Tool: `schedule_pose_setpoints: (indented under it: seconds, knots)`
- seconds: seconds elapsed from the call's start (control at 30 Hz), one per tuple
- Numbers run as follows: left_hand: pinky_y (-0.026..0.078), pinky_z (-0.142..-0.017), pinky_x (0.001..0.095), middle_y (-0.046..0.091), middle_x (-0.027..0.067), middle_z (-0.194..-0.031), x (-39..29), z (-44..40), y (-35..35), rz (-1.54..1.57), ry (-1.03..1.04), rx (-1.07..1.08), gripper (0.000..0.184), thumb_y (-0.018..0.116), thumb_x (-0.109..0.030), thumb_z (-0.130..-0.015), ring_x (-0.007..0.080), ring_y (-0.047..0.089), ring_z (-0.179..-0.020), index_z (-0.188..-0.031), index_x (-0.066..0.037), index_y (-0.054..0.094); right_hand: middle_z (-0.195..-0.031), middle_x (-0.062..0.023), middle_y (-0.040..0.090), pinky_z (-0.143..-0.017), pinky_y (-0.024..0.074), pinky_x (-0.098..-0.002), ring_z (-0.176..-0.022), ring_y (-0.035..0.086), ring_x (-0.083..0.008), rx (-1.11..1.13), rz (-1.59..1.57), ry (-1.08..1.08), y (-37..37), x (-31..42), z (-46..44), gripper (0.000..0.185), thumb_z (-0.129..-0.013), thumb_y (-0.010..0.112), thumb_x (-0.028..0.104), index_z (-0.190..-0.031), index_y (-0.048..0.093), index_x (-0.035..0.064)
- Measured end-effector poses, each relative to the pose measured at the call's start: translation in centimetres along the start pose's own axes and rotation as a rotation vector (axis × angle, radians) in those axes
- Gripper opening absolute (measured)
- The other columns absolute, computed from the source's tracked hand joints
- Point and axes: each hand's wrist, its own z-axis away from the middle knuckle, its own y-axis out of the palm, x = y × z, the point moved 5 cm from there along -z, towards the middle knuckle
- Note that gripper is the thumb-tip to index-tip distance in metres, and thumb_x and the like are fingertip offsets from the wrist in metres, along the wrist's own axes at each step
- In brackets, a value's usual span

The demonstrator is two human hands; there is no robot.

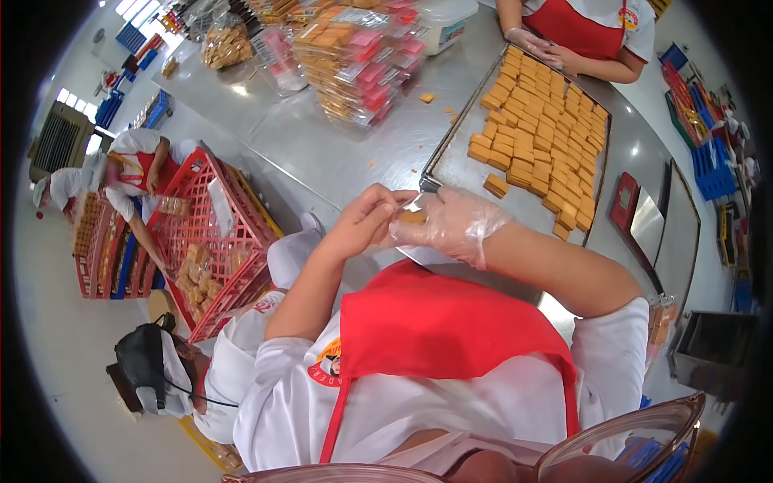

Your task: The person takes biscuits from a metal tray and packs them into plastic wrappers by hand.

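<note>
My left hand (366,219) is bare, its fingers pinched together at the edge of a small clear plastic bag (418,200). My right hand (455,224), in a thin clear plastic glove, grips the other side of the bag. A golden-brown biscuit (412,216) shows between the two hands, seemingly inside the bag; fingers partly cover it. Just beyond my right hand lies a metal tray (451,161) bearing many rectangular biscuits (539,133) in tight rows. One loose biscuit (496,186) sits apart near the tray's close edge.
Packed biscuit bags (354,68) are piled on the steel table (282,145), beside a white tub (445,24). A red scale (626,197) stands to the right. Across the table is a person in a red apron (576,28). Red crates (213,233) and other people are at left.
</note>
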Motion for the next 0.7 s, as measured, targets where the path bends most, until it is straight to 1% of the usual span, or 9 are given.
schedule_pose_setpoints:
  seconds: [0.07,0.13,0.2,0.3,0.4,0.47,0.57,0.67,0.7]
  knots:
    - [0.04,-0.082,0.0285,0.053,0.0189,-0.107,0.1,0.2,0.1,-0.066,0.058,0.023,0.01,0.044,-0.013,-0.089,0.02,0.045,-0.111,-0.087,-0.004,0.047,-0.103,-0.0158,0.051,-0.069,0.0478,-0.0373,-0.077,0.057,-0.032,-0.123,0.475,-0.34,-0.7,2.6,1.2,0.043,-0.076,0.052,0.013,-0.116,0.041,0.0251]
    - [0.039,-0.083,0.0283,0.053,0.0181,-0.108,0.4,0.3,0.4,-0.086,0.043,0.061,0.009,0.044,-0.012,-0.089,0.0198,0.044,-0.112,-0.087,-0.004,0.047,-0.099,-0.016,0.052,-0.067,0.048,-0.0377,-0.076,0.057,-0.0315,-0.206,0.318,-0.428,0.1,2.5,1.1,0.045,-0.075,0.052,0.014,-0.117,0.041,0.0244]
    - [0.039,-0.084,0.0281,0.054,0.0169,-0.108,0.1,0.2,0.5,-0.087,0.05,0.064,0.008,0.045,-0.011,-0.089,0.0199,0.044,-0.112,-0.087,-0.004,0.047,-0.097,-0.0168,0.051,-0.067,0.0483,-0.0382,-0.075,0.057,-0.0301,-0.343,0.627,-0.561,-0.2,3.4,2.0,0.046,-0.074,0.053,0.016,-0.118,0.04,0.0236]
    - [0.039,-0.084,0.0281,0.054,0.0153,-0.107,-0.4,0.1,0.5,-0.082,0.049,0.027,0.008,0.045,-0.011,-0.089,0.0201,0.045,-0.112,-0.087,-0.004,0.047,-0.101,-0.0163,0.05,-0.07,0.0484,-0.0384,-0.074,0.058,-0.0303,0.077,0.467,-0.105,-1.2,2.1,0.9,0.045,-0.076,0.051,0.017,-0.119,0.041,0.0247]
    - [0.039,-0.085,0.0289,0.054,0.0147,-0.108,0.1,-0.3,0.6,-0.099,-0.003,0.034,0.008,0.046,-0.012,-0.089,0.0205,0.045,-0.112,-0.086,-0.004,0.047,-0.112,-0.017,0.047,-0.076,0.0478,-0.0379,-0.094,0.054,-0.0322,0.196,0.263,-0.177,0.8,2.1,-0.2,0.047,-0.077,0.051,0.018,-0.121,0.04,0.0277]
    - [0.039,-0.085,0.0298,0.055,0.0128,-0.102,-0.2,-0.5,1.3,-0.074,0.01,0.061,0.009,0.047,-0.013,-0.089,0.0211,0.045,-0.113,-0.086,-0.005,0.047,-0.118,-0.0182,0.045,-0.077,0.0477,-0.0374,-0.107,0.047,-0.0336,-0.115,0.531,-0.568,0.3,3.3,1.4,0.051,-0.076,0.052,0.017,-0.123,0.038,0.0312]
    - [0.039,-0.085,0.0314,0.055,0.0137,-0.106,0.1,-0.3,0.4,-0.007,0.08,0.101,0.009,0.048,-0.013,-0.088,0.0213,0.045,-0.112,-0.086,-0.005,0.048,-0.116,-0.0173,0.046,-0.077,0.0477,-0.037,-0.102,0.05,-0.0354,-0.326,0.484,-0.651,-1.0,1.8,1.8,0.053,-0.074,0.052,0.016,-0.123,0.037,0.0306]
    - [0.04,-0.084,0.0322,0.055,0.014,-0.107,-0.1,0.2,0.0,-0.002,0.093,0.09,0.008,0.049,-0.013,-0.087,0.0213,0.045,-0.113,-0.086,-0.005,0.049,-0.111,-0.0153,0.049,-0.076,0.0478,-0.0366,-0.095,0.053,-0.0334,-0.013,0.369,-0.112,-0.2,0.4,0.5,0.054,-0.074,0.054,0.015,-0.123,0.035,0.0296]
    - [0.04,-0.084,0.0322,0.053,0.0151,-0.11,-0.1,0.3,0.1,-0.047,0.099,0.103,0.008,0.05,-0.013,-0.087,0.0211,0.045,-0.112,-0.086,-0.005,0.049,-0.11,-0.0153,0.049,-0.075,0.0478,-0.0367,-0.093,0.054,-0.0329,-0.017,0.398,-0.119,0.2,0.6,0.3,0.054,-0.074,0.054,0.015,-0.123,0.035,0.0298]
